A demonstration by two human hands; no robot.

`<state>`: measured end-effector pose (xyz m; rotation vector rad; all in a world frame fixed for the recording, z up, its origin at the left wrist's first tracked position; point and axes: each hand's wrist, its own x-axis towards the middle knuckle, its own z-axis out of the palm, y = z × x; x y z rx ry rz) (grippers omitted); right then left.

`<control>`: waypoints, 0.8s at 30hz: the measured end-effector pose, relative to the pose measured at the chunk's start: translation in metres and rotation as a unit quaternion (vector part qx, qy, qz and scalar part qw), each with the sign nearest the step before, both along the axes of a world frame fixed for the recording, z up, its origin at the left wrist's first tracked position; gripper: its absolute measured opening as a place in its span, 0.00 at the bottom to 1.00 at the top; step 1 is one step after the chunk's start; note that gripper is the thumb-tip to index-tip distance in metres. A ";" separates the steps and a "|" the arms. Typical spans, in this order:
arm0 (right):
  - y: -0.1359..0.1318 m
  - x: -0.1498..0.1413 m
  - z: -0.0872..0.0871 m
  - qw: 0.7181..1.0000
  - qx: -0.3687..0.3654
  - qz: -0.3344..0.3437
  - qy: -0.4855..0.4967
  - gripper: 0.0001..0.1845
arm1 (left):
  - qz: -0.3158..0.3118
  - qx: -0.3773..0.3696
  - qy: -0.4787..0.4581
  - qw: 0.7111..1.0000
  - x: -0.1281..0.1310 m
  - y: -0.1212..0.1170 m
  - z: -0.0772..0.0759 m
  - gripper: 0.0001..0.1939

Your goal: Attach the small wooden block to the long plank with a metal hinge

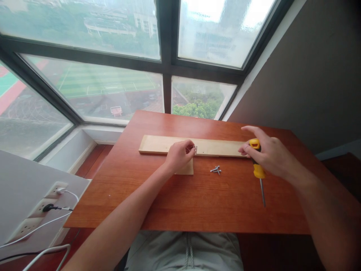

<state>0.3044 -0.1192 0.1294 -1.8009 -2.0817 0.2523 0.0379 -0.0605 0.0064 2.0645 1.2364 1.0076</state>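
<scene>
My left hand (pixel 180 154) is closed in a pinch on a small metal bracket (pixel 195 150) over the front edge of a long pale wooden board (pixel 158 143). A shorter wood piece (pixel 187 168) shows below that hand, partly covered by it. My right hand (pixel 266 152) is at the board's right end, index finger stretched out. Its thumb crosses a yellow and black screwdriver (pixel 259 171), with other fingertips showing on the handle's far side. The screwdriver's shaft points toward me. Between the hands, several screws (pixel 216 170) lie in a small pile on the table.
The reddish-brown wooden table (pixel 180 210) stands against large windows with dark frames (pixel 167 64). A grey wall (pixel 304 82) rises at the right. Power sockets (pixel 42 209) with plugged-in cables are on the low wall at the left. My lap is below the table's near edge.
</scene>
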 end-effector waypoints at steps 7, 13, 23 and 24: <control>0.024 0.013 0.007 0.965 0.084 -0.104 0.224 0.14 | -0.042 -0.032 -0.039 0.998 -0.001 0.000 0.004 0.04; 0.048 0.025 -0.058 0.786 -0.019 -0.155 0.599 0.14 | -0.056 -0.062 -0.049 0.995 -0.005 0.001 0.004 0.04; 0.039 -0.004 -0.103 0.674 -0.228 -0.005 0.703 0.13 | -0.113 -0.096 -0.009 0.989 0.011 -0.013 0.001 0.04; 0.039 -0.005 -0.105 0.675 -0.225 0.000 0.703 0.13 | -0.118 -0.093 0.011 0.989 0.013 -0.015 0.002 0.05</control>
